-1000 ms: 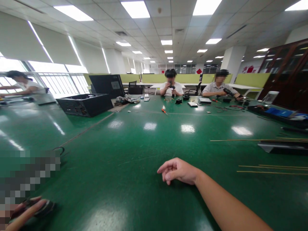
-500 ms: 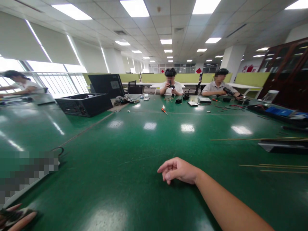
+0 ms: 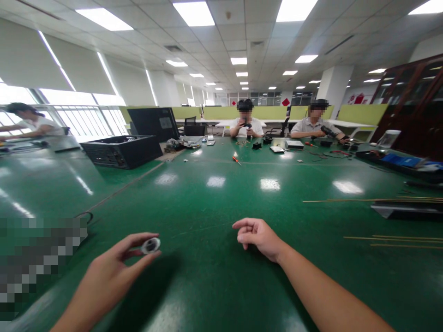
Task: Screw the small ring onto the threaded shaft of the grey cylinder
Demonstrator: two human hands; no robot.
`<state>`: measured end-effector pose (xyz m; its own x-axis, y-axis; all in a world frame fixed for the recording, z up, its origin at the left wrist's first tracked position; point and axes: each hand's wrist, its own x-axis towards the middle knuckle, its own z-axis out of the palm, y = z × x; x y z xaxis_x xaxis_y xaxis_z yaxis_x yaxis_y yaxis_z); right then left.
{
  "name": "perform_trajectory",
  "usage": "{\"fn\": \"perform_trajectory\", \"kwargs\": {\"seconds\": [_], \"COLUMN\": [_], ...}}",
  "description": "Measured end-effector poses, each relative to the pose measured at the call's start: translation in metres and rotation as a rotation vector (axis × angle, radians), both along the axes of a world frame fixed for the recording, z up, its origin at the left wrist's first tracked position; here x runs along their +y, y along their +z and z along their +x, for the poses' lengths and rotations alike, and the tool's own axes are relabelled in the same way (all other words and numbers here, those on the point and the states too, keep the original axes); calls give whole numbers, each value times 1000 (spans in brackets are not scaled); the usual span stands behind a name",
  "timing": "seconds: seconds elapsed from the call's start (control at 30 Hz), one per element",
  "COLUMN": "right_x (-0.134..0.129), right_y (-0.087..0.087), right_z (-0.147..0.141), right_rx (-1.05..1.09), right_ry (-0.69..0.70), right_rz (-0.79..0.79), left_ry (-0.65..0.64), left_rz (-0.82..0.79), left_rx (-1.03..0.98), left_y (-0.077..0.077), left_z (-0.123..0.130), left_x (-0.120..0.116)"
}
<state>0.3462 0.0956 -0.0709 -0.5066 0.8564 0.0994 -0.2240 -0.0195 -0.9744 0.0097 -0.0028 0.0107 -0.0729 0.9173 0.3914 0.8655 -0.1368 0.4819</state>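
Observation:
Between the thumb and fingers of my left hand point(image 3: 112, 269) is a small round piece with a silvery-white rim and a dark centre point(image 3: 151, 246). That hand is raised above the green tabletop point(image 3: 200, 295) at the lower left, casting a shadow. Its exact kind I cannot make out. My right hand point(image 3: 261, 238) is low over the table right of centre, loosely bent with the index finger reaching left. Nothing shows in its fingers; whether it touches the surface is unclear.
Thin yellowish rods point(image 3: 398, 237) and a black tray-like part point(image 3: 398, 210) lie at the right. An orange screwdriver point(image 3: 236, 160) is farther off. Left stands a black computer case point(image 3: 121, 152). Two people point(image 3: 254, 127) sit across the table, another person point(image 3: 31, 122) far left.
My left hand has come in from the lower left corner, bringing the round piece up and toward the middle. My right hand has shifted slightly up and to the right.

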Motion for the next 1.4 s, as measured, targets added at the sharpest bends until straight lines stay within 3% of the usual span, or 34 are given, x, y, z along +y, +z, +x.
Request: {"fn": "perform_trajectory", "kwargs": {"seconds": [0.07, 0.17, 0.3, 0.43, 0.57, 0.67, 1.03, 1.4], "right_x": [6, 13, 14, 7, 2, 1, -4, -7], "right_y": [-2, -5, -7, -4, 0, 1, 3, 9], "right_z": [4, 13, 20, 15, 11, 12, 12, 9], "right_rx": [1, -1, -67, -306, -458, -486, -508, -606], "right_ry": [-175, -290, -347, -257, -229, -237, -226, -248], "right_rz": [87, 147, 250, 426, 479, 444, 459, 588], "left_ry": [-187, -425, -603, -668, -620, -576, -662, -663], "left_rz": [-101, -130, -96, -69, -85, -76, -70, -83], "left_rx": [-43, -97, -81, -127, -197, -229, -297, -296], "left_y": [0, 0, -14, -38, -54, -55, -57, -57], "left_z": [39, 98, 137, 134, 126, 128, 132, 132], "left_x": [21, 51, 77, 86, 90, 91, 91, 90]}}
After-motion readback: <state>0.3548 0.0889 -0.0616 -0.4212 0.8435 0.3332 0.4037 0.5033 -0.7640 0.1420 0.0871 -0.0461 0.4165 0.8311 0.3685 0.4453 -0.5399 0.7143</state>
